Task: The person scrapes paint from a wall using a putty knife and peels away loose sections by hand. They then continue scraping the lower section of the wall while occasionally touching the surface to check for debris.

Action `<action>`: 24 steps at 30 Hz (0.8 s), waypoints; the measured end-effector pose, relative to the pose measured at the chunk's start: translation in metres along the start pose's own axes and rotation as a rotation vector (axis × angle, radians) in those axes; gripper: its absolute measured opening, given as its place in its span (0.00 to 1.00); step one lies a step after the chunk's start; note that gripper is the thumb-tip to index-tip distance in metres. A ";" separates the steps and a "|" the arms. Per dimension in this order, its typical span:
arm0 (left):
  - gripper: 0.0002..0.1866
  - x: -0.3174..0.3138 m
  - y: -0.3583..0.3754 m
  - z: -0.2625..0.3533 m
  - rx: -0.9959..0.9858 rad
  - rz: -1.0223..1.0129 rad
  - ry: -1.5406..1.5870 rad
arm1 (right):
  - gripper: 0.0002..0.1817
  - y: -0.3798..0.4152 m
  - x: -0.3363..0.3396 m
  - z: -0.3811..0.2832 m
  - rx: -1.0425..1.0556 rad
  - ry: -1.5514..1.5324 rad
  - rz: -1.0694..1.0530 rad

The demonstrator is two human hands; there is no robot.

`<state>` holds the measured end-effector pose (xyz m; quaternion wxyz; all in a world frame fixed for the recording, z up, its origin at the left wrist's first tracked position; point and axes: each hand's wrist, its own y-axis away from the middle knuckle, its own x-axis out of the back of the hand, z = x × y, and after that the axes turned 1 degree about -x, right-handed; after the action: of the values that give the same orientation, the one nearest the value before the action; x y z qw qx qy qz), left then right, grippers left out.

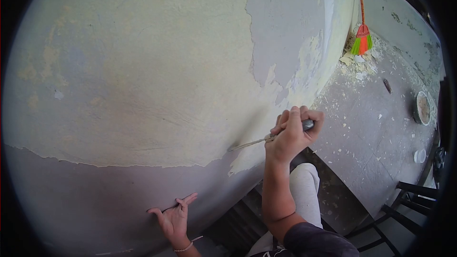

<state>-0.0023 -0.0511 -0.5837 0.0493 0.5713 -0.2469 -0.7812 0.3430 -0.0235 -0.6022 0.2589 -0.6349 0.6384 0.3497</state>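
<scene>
Wall (143,81) at left, scraper (248,144) right of the left hand (176,220); floor (354,114) at right, broom (362,31) at its far end, bowl (422,108) nearer.

The scraper (252,143) sits in the right hand (295,131), its dark rounded handle end poking out of the fist and its thin blade slanting down to the left, the tip at the wall (138,90). Whether the edge lies under the coating or just against it is hard to tell. The wall wears a pale yellowish-green coat, scuffed and patchy, over grey. Grey lies bare behind ragged borders at upper right and along the bottom, where the left hand (175,219) is spread. A pale jagged remnant hangs just below the blade.
</scene>
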 end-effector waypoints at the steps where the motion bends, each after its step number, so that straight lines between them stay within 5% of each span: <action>1: 0.78 -0.003 -0.002 -0.002 0.000 -0.006 -0.006 | 0.15 -0.007 0.004 -0.010 -0.007 -0.045 0.017; 6: 0.76 -0.004 0.002 -0.004 -0.019 0.022 0.020 | 0.14 0.025 -0.007 0.026 -0.071 0.158 0.021; 13: 0.75 -0.004 0.003 -0.004 -0.022 0.001 -0.005 | 0.14 0.005 0.000 -0.002 0.075 -0.089 0.143; 16: 0.74 -0.003 0.001 -0.007 -0.037 0.024 0.003 | 0.15 0.035 -0.002 0.025 -0.085 0.089 -0.020; 24: 0.72 -0.007 0.003 -0.009 -0.063 0.003 -0.043 | 0.13 -0.013 0.047 0.030 -0.017 -0.025 0.338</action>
<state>0.0080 -0.0544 -0.5787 0.0633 0.5522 -0.2240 -0.8006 0.3495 -0.0297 -0.6588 0.1991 -0.5163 0.7299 0.4014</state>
